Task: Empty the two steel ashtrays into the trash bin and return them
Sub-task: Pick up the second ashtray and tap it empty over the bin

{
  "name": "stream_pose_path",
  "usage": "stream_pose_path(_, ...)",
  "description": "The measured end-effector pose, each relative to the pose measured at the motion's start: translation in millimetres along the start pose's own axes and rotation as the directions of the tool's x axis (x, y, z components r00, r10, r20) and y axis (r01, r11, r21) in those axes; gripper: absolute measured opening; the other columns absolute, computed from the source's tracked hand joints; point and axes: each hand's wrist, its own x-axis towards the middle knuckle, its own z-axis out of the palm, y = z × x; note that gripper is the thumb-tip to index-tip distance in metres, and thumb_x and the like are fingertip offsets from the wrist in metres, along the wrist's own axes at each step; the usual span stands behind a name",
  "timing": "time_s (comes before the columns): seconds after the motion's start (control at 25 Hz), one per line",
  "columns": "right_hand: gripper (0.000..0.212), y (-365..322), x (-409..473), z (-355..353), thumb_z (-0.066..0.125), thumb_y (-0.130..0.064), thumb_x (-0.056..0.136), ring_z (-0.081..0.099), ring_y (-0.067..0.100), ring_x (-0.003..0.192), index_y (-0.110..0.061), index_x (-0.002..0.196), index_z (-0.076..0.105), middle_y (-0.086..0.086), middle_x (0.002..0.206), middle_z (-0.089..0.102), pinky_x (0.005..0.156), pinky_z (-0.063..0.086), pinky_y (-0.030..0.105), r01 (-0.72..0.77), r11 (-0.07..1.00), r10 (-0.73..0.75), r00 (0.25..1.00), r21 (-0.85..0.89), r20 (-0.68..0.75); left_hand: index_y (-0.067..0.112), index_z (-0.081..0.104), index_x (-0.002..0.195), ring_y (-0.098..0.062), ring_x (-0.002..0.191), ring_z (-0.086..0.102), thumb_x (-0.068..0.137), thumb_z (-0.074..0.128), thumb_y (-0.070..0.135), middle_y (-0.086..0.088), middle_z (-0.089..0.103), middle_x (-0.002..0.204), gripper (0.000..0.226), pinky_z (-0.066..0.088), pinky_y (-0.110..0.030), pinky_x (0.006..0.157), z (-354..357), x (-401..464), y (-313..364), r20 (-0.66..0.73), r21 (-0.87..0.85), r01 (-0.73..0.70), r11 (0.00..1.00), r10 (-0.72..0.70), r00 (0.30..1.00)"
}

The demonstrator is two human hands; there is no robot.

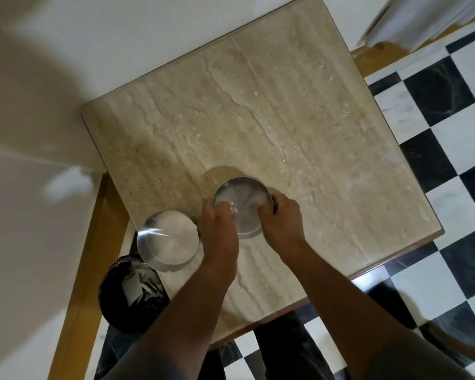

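Note:
Two round steel ashtrays stand on a beige marble table [272, 111]. I hold the right ashtray [244, 201] with both hands: my left hand [220, 231] grips its left rim, with fingers reaching inside, and my right hand [281, 215] grips its right rim. A few pale specks lie in its bowl. The left ashtray [167, 239] sits at the table's near-left edge, partly overhanging it, untouched. Below that edge on the floor stands the trash bin [132, 292], lined with a black bag.
The table stands in a corner against white walls [39, 105]. A wooden frame piece [85, 270] runs along the table's left side. Black-and-white checkered floor [436, 187] lies to the right and in front. My legs are under the table's near edge.

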Motion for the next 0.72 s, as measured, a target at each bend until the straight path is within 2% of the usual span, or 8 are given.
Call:
stream_pose_path(0.08, 0.035, -0.5, 8.3, 2.3, 0.044, -0.008, 0.084, 0.062, 0.021, 0.076, -0.006, 0.112, 0.064, 0.016, 0.104, 0.065, 0.048, 0.039, 0.011, -0.007, 0.993, 0.01, 1.0, -0.115, 0.022, 0.035, 0.065, 0.103, -0.028, 0.112, 0.065, 0.077, 0.044, 0.049, -0.004, 0.07, 0.117, 0.036, 0.053, -0.055, 0.101, -1.5, 4.9, 3.4, 0.004, -0.027, 0.022, 0.999, -0.022, 1.0)
stream_pose_path(0.16, 0.035, -1.7, 9.7, 0.6, 0.042, -0.002, 0.085, 0.057, 0.021, 0.075, -0.001, 0.114, 0.062, 0.016, 0.109, 0.062, 0.042, 0.034, 0.008, -0.022, 0.988, 0.027, 0.999, -0.154, 0.028, 0.03, 0.067, 0.106, -0.03, 0.114, 0.065, 0.078, 0.044, 0.048, -0.008, 0.069, 0.119, 0.041, 0.054, -0.054, 0.099, -6.9, 5.3, 6.2, 0.035, -0.056, 0.049, 0.997, -0.047, 0.998)
stream_pose_path(0.24, 0.031, -5.3, 7.0, -5.6, 0.042, -0.002, 0.088, 0.054, 0.021, 0.076, 0.003, 0.113, 0.06, 0.018, 0.11, 0.061, 0.045, 0.031, 0.011, -0.025, 0.984, 0.031, 0.999, -0.178, 0.03, 0.025, 0.068, 0.114, -0.028, 0.114, 0.066, 0.077, 0.044, 0.048, -0.008, 0.07, 0.122, 0.05, 0.054, -0.051, 0.096, -10.3, 2.5, 9.4, 0.081, -0.061, 0.063, 0.996, -0.058, 0.995)
stream_pose_path(0.32, 0.028, -15.1, 1.5, -10.2, 0.042, -0.003, 0.089, 0.053, 0.017, 0.073, 0.003, 0.111, 0.059, 0.018, 0.106, 0.061, 0.048, 0.032, 0.015, -0.021, 0.983, 0.027, 0.999, -0.183, 0.031, 0.025, 0.068, 0.114, -0.029, 0.115, 0.065, 0.077, 0.043, 0.05, -0.009, 0.07, 0.122, 0.051, 0.055, -0.053, 0.098, -16.8, -1.9, 17.0, 0.095, -0.061, 0.061, 0.996, -0.055, 0.994)
stream_pose_path(0.4, 0.026, -30.2, -7.1, -12.6, 0.042, -0.003, 0.09, 0.047, 0.007, 0.066, 0.0, 0.11, 0.058, 0.01, 0.098, 0.059, 0.048, 0.033, 0.017, -0.014, 0.986, 0.022, 0.999, -0.166, 0.044, 0.025, 0.068, 0.114, -0.03, 0.115, 0.064, 0.079, 0.043, 0.049, -0.009, 0.069, 0.123, 0.05, 0.056, -0.051, 0.096, -26.7, -5.2, 25.7, 0.087, -0.074, 0.061, 0.995, -0.055, 0.995)
stream_pose_path(0.56, 0.028, -64.6, -25.0, -5.7, 0.043, -0.006, 0.092, 0.048, 0.005, 0.067, -0.004, 0.116, 0.057, 0.003, 0.094, 0.057, 0.05, 0.039, 0.019, 0.073, 0.988, -0.061, 0.994, -0.138, 0.087, 0.022, 0.067, 0.119, -0.024, 0.114, 0.062, 0.091, 0.047, 0.042, -0.006, 0.067, 0.123, 0.04, 0.055, -0.045, 0.092, -57.9, -9.4, 39.5, 0.027, -0.132, 0.039, 0.99, -0.035, 0.999)
stream_pose_path(0.64, 0.029, -82.3, -40.3, 7.7, 0.044, -0.008, 0.092, 0.055, 0.008, 0.069, -0.005, 0.119, 0.057, -0.001, 0.087, 0.057, 0.057, 0.052, 0.028, 0.107, 0.988, -0.094, 0.989, -0.112, 0.115, 0.023, 0.068, 0.12, -0.023, 0.111, 0.063, 0.087, 0.051, 0.047, -0.005, 0.067, 0.124, 0.044, 0.058, -0.046, 0.091, -85.7, -9.4, 41.5, 0.005, -0.186, 0.061, 0.981, -0.061, 0.998)
stream_pose_path(0.72, 0.031, -96.1, -56.0, 21.8, 0.045, -0.009, 0.092, 0.063, 0.018, 0.077, -0.005, 0.121, 0.056, -0.004, 0.082, 0.057, 0.072, 0.06, 0.042, 0.13, 0.988, -0.116, 0.981, -0.081, 0.154, 0.02, 0.065, 0.126, -0.023, 0.105, 0.063, 0.091, 0.049, 0.048, -0.005, 0.066, 0.122, 0.047, 0.06, -0.045, 0.085, -112.5, -10.5, 42.2, 0.007, -0.223, 0.052, 0.973, -0.052, 0.999)
